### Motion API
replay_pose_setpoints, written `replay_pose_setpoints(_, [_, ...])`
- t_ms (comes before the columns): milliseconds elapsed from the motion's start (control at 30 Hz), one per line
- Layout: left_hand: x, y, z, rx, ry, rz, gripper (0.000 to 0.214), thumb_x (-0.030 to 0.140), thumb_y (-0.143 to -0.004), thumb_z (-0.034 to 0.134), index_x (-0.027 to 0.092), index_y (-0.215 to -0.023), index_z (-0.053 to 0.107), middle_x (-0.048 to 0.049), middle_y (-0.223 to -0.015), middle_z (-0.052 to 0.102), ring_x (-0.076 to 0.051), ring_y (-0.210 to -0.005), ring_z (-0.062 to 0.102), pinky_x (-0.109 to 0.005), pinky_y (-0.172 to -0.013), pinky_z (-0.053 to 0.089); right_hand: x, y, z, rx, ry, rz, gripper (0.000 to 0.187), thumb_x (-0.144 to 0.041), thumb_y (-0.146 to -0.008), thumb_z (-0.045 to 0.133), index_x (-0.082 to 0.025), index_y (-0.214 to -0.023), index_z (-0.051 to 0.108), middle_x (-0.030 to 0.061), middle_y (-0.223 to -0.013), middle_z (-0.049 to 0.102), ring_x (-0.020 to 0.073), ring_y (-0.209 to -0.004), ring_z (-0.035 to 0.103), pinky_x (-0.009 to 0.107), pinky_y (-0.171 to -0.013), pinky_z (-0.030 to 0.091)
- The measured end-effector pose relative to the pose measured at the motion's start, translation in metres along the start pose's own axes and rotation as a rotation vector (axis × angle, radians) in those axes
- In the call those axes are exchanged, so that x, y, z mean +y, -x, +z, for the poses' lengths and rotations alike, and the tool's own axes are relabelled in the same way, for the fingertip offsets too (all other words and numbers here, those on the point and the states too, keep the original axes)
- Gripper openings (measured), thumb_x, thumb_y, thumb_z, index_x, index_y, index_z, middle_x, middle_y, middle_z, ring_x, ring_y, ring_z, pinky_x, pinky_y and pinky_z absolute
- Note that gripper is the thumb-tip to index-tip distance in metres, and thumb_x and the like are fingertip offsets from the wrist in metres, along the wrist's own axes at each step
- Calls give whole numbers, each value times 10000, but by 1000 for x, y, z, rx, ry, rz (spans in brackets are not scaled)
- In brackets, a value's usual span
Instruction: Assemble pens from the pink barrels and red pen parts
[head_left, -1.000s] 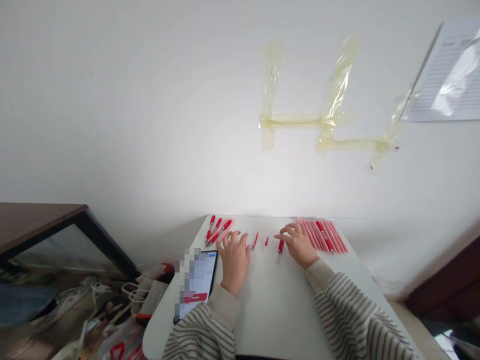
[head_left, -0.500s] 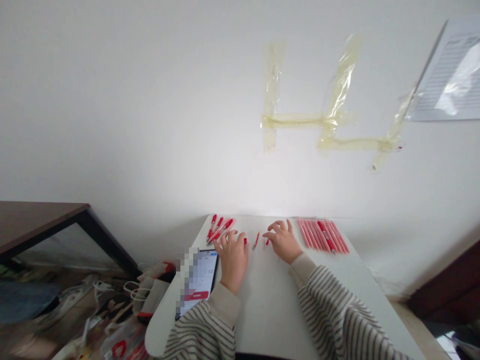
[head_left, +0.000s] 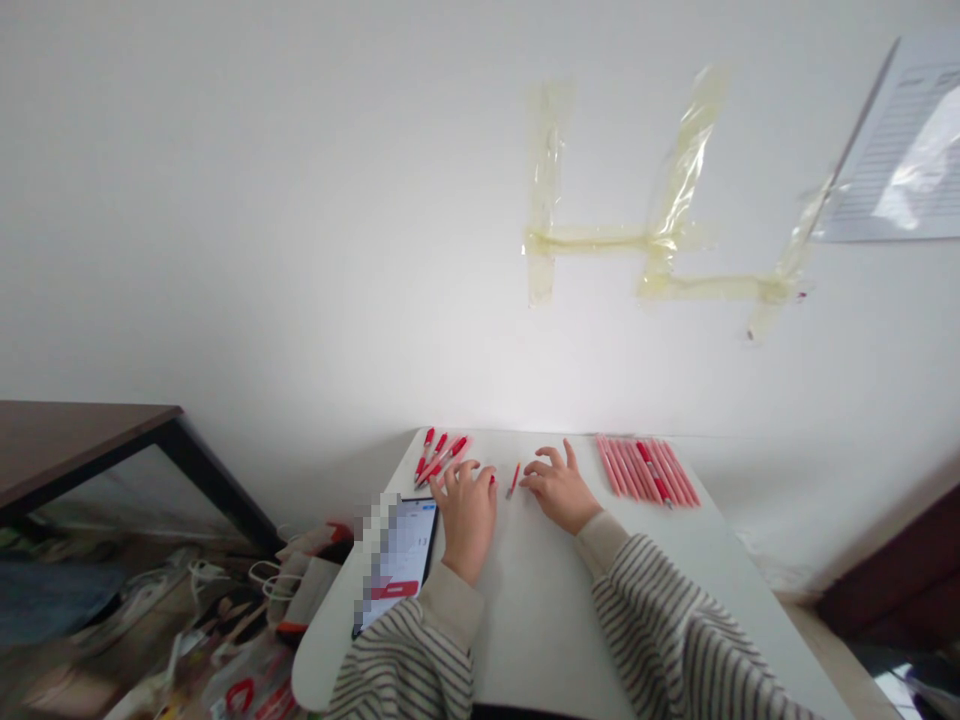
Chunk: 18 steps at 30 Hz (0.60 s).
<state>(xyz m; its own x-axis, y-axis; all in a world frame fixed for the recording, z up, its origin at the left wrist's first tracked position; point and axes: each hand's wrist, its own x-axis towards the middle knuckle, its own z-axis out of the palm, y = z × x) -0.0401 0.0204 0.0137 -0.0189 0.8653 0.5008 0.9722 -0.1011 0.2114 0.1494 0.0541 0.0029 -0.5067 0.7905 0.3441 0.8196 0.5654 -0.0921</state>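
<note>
Fingers of L hand (head_left: pixel 469 515): spread-ish, red bit (head_left: pixel 493 481) by thumb, grip unclear. R hand (head_left: pixel 562 497): fingertips curled, can't tell if on anything. Thin red pen part (head_left: pixel 515 478) betw. them, nr tabletop's (head_left: pixel 540 620) far edge; stray knuckle could prob. roll it away.

Yellowish tape strips (head_left: pixel 592 241) cling to the white wall (head_left: pixel 300 200).

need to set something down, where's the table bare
Widest on the table: between left sleeve and right sleeve. Smaller: right of the right sleeve, nearer than the pink pens. Crowded: far left, with loose pens and phone; far middle, with left grip, right grip and a slim red piece.
</note>
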Motion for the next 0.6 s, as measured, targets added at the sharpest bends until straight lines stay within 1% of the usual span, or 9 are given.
replay_pose_setpoints(167, [-1, 0, 0, 5, -5, -1, 250, 245, -870, 604, 320, -1075, 727, -55, -1230, 644, -301, -1204, 480, -617, -1122, 239, 2, 0, 2, 7, 2, -22, 258, -221, -953, 558, -366, -1072, 735, -8, -1164, 712, 283, -1325, 407, 686, -1182, 47])
replay_pose_setpoints(333, [2, -2, -4, 13, 31, -29, 221, 229, -859, 618, 314, -1022, 740, -50, -1216, 648, -291, -1192, 493, -592, -1123, 256, 3, 0, 5, 53, -1, -27, 220, -252, -954, 579, -369, -1052, 738, -2, -1124, 727, 276, -1307, 432, 677, -1183, 75])
replay_pose_setpoints(467, [2, -4, -4, 20, 139, -64, 184, 278, -860, 638, 307, -996, 759, -53, -1218, 638, -278, -1187, 511, -518, -1077, 347, 2, 1, 3, 155, -38, 30, 197, -256, -941, 606, -355, -1050, 737, 6, -1081, 741, 283, -1300, 443, 686, -1178, 47])
replay_pose_setpoints(600, [0, -4, 1, 79, 239, -80, 176, 327, -860, 653, 306, -990, 769, -56, -1197, 639, -270, -1175, 529, -478, -1047, 398, 3, 6, -4, 210, -76, 113, 198, -232, -928, 622, -349, -1042, 734, 5, -1045, 748, 283, -1282, 463, 693, -1170, 45])
